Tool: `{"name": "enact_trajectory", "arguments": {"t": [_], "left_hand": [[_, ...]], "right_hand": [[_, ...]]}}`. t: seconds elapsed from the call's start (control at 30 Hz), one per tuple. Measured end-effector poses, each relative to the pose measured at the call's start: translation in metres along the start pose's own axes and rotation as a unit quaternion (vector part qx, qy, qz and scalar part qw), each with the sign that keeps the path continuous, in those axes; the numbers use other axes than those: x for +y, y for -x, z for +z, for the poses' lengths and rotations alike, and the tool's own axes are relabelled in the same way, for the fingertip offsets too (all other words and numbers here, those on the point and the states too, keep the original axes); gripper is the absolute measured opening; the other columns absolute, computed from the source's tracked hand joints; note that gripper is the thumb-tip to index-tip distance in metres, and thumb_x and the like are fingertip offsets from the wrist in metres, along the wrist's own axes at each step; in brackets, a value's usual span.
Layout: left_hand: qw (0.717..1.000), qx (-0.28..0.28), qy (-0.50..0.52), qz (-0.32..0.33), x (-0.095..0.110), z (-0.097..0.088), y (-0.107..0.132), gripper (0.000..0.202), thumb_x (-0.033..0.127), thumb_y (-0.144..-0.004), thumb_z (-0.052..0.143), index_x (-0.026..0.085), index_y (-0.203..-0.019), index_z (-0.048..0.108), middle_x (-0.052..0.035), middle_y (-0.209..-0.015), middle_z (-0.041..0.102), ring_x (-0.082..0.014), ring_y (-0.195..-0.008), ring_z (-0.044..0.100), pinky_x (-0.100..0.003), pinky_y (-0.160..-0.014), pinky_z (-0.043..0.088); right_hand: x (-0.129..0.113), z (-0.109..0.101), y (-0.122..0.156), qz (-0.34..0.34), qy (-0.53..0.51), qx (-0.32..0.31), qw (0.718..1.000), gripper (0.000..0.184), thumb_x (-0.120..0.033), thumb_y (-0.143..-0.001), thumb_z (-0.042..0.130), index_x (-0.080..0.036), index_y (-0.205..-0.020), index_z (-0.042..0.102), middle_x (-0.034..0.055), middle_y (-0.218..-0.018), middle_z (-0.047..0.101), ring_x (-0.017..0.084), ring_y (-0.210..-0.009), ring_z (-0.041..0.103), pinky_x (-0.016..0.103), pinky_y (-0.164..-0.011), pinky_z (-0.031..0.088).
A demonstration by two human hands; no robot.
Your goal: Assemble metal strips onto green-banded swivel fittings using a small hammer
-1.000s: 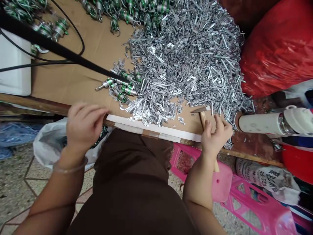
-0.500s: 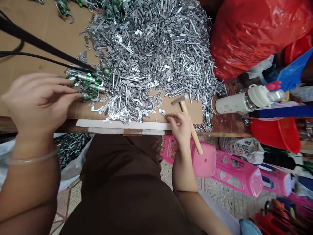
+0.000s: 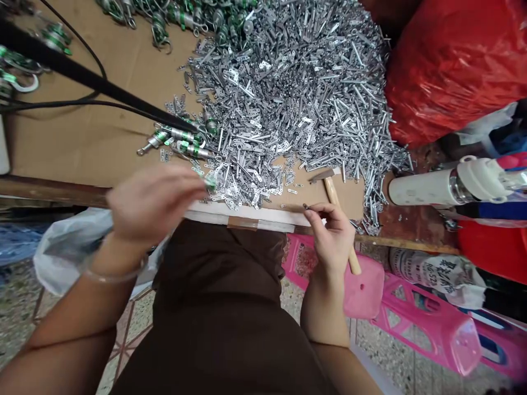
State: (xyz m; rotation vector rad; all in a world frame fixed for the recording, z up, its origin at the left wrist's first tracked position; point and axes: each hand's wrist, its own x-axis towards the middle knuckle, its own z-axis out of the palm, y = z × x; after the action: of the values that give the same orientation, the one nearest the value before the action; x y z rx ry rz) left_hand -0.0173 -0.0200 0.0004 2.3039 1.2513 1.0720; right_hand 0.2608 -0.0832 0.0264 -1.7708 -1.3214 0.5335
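Left hand (image 3: 154,202) is a bit blurry, its fingers (image 3: 193,184) pinched together on a small green-and-silver part (image 3: 211,184) right by the edge of the cardboard-covered surface (image 3: 82,148). Right hand (image 3: 329,236) has its thumb and first finger nearly closed on a tiny dark bit (image 3: 305,207), too small to make out. A little wooden-handled hammer (image 3: 331,192) sits just beside that hand, handle poking past the edge. Huge pile of silver metal strips (image 3: 296,99) takes up the middle, with more green-banded parts (image 3: 183,140) along its left side. Red plastic bag (image 3: 453,71) and a white bottle (image 3: 424,189) off to the right, pink stool (image 3: 366,288) below
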Motion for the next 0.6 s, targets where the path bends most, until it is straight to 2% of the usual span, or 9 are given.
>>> {"name": "enact_trajectory", "arguments": {"t": [0.03,0.1,0.2,0.3,0.43,0.5,0.6], "left_hand": [[0.998,-0.048,-0.006,0.031,0.015,0.006,0.005,0.03,0.022,-0.076,0.067,0.031,-0.104,0.062,0.0018,-0.103,0.066,-0.0185,-0.097,0.061,-0.035,-0.085,0.053],[0.995,-0.068,0.03,0.071,0.04,0.02,0.014,0.033,0.016,-0.079,0.063,0.031,-0.108,0.059,0.0006,-0.1,0.066,-0.0161,-0.093,0.063,-0.03,-0.08,0.054],[0.996,-0.033,0.06,0.052,0.063,0.035,0.02,0.04,0.018,-0.081,0.062,0.027,-0.119,0.052,-0.001,-0.094,0.067,-0.0131,-0.084,0.064,-0.025,-0.078,0.054],[0.997,-0.027,0.07,0.018,0.071,0.039,0.02,0.05,0.022,-0.081,0.062,0.025,-0.128,0.044,-0.0001,-0.09,0.069,-0.0126,-0.08,0.064,-0.024,-0.079,0.054],[0.996,-0.026,0.068,0.055,0.074,0.035,0.02,0.051,0.017,-0.08,0.063,0.022,-0.128,0.044,-0.001,-0.093,0.069,-0.0123,-0.083,0.065,-0.022,-0.08,0.053],[0.995,-0.03,0.076,0.06,0.075,0.034,0.019,0.043,0.016,-0.081,0.061,0.021,-0.122,0.05,-0.0015,-0.093,0.069,-0.0125,-0.083,0.064,-0.022,-0.079,0.053],[0.99,-0.054,0.12,0.05,0.078,0.034,0.017,0.018,0.017,-0.082,0.06,0.021,-0.099,0.063,-0.0006,-0.087,0.069,-0.0118,-0.081,0.064,-0.022,-0.076,0.054]], "right_hand": [[-0.011,0.002,0.003,-0.031,-0.012,-0.016,0.999,0.004,-0.026,-0.077,0.059,-0.022,-0.076,0.061,-0.0009,-0.07,0.063,0.014,-0.066,0.058,0.029,-0.063,0.048],[-0.026,0.007,0.009,-0.112,-0.02,-0.071,0.991,0.004,-0.02,-0.078,0.06,-0.024,-0.077,0.061,-0.0017,-0.071,0.065,0.014,-0.069,0.06,0.028,-0.064,0.048],[-0.031,0.012,0.015,-0.208,-0.006,-0.145,0.967,0.011,-0.014,-0.079,0.06,-0.024,-0.077,0.058,-0.0028,-0.072,0.065,0.013,-0.07,0.06,0.027,-0.065,0.048],[-0.026,0.014,0.02,-0.235,0.01,-0.189,0.953,0.011,-0.013,-0.081,0.057,-0.023,-0.079,0.057,-0.0016,-0.075,0.066,0.014,-0.074,0.06,0.029,-0.068,0.048],[-0.024,0.012,0.023,-0.263,0.02,-0.217,0.94,0.011,-0.011,-0.082,0.055,-0.022,-0.082,0.057,-0.0001,-0.079,0.066,0.013,-0.077,0.059,0.029,-0.07,0.047],[-0.025,0.009,0.023,-0.283,0.019,-0.232,0.931,0.012,-0.009,-0.083,0.054,-0.021,-0.084,0.057,0.0006,-0.08,0.067,0.013,-0.078,0.059,0.029,-0.072,0.047],[-0.022,0.005,0.022,-0.275,-0.008,-0.279,0.92,0.012,-0.01,-0.084,0.053,-0.022,-0.084,0.058,0.0003,-0.081,0.067,0.013,-0.078,0.059,0.028,-0.073,0.047]]}}
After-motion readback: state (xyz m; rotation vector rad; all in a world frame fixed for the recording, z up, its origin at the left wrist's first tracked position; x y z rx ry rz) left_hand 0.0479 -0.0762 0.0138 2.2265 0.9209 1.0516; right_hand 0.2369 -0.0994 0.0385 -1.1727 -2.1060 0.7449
